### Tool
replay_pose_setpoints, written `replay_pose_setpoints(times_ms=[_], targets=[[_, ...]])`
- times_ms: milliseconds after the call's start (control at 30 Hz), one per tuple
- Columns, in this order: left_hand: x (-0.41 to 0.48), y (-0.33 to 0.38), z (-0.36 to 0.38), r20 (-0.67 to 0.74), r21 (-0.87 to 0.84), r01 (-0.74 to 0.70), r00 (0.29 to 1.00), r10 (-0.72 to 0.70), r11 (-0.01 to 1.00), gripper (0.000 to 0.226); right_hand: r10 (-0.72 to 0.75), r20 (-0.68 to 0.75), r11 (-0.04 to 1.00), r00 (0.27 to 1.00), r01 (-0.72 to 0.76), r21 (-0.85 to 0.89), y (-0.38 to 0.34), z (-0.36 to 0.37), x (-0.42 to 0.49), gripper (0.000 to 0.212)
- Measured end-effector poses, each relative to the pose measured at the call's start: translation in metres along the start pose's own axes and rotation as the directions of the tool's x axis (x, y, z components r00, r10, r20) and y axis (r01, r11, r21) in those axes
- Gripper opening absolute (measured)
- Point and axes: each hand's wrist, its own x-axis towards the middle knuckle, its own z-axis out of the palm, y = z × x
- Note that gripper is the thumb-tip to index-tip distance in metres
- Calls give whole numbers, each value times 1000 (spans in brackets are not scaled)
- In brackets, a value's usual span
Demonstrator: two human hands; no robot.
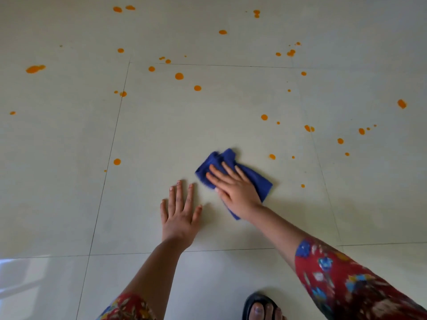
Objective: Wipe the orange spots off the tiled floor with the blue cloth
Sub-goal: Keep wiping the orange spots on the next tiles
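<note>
A crumpled blue cloth (254, 179) lies on the pale tiled floor (161, 139) near the middle of the view. My right hand (233, 192) presses flat on the cloth with straight fingers. My left hand (180, 215) rests flat on the bare tile just left of it, fingers spread. Several orange spots dot the floor: one (117, 161) to the left, one (272, 156) just right of the cloth, one (264, 117) beyond it, and many more farther out and to the right.
My foot in a dark sandal (261, 307) stands at the bottom edge, below my right arm. Thin grout lines (111, 153) cross the floor. A bright window reflection (20, 278) lies on the tile at the lower left.
</note>
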Motion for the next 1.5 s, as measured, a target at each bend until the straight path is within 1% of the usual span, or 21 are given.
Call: replay_pose_setpoints(times_ms=[67,133,200,267,333,433,500,567,633,700,767,800,867,933,1000,1100,1167,1233,1300,1433,1500], targets=[[1,-1,-3,27,-54,-5,1000,6,999,68,-204,122,979,971,203,21,4,-6,-34,45],[1,-3,-5,30,-64,-14,999,16,998,66,-263,134,965,955,262,27,32,-13,-55,46],[0,-4,-3,10,-49,-22,1000,23,999,65,-42,61,999,997,43,-6,61,-15,-53,46],[0,-3,-1,-10,-40,-19,1000,19,999,64,248,-44,969,968,-247,21,67,-17,-32,45],[0,-2,-1,-21,-67,-18,1000,17,998,64,296,-81,954,952,-292,67,44,-14,-12,45],[-2,-2,-3,-17,-142,-13,1000,10,990,64,-44,18,998,999,43,35,1,-2,-38,46],[-1,-3,-5,-4,-161,-9,1000,8,987,64,-284,148,959,947,282,32,-5,-6,-83,46],[-1,-2,-5,-8,-146,-10,1000,9,989,64,-397,218,917,892,395,52,17,-16,-112,45],[-2,-1,-4,-19,-108,-14,1000,12,994,65,-297,196,955,935,294,44,46,-22,-114,45],[-3,-1,-2,-32,-76,-13,999,10,997,66,-18,92,999,996,15,33,58,-21,-91,45],[-2,-1,-1,-32,-55,-9,999,7,998,67,219,-26,974,975,-217,60,43,-16,-59,44],[-3,0,-1,-31,-51,-7,1000,6,999,67,245,-54,967,968,-241,79,29,-11,-49,44],[-3,-1,-2,-24,-76,0,1000,-2,997,68,63,-1,996,998,-63,57,-1,-3,-55,45],[-3,-1,-6,-9,-119,3,1000,-4,993,68,-217,142,976,966,216,23,-10,-5,-94,46],[-4,-1,-8,-11,-145,5,1000,-7,989,69,-301,204,952,932,307,2,11,-16,-128,46],[-5,8,-9,-37,-48,14,999,-15,999,65,-29,112,997,993,37,-70,60,-27,-138,46],[-1,22,-7,-72,50,-47,996,51,998,63,224,24,972,974,-222,-79,77,-28,-120,46],[6,39,-4,-51,46,-132,990,135,990,65,379,-37,923,925,-380,-63,71,-25,-94,47],[11,50,2,3,31,-173,985,173,984,71,369,-47,927,928,-372,-57,53,-18,-88,48],[12,51,7,17,121,-197,980,196,973,76,18,106,998,994,-12,-60,52,-23,-153,47],[13,50,8,12,131,-203,979,203,970,77,171,22,985,985,-171,-31,78,-31,-173,46]])
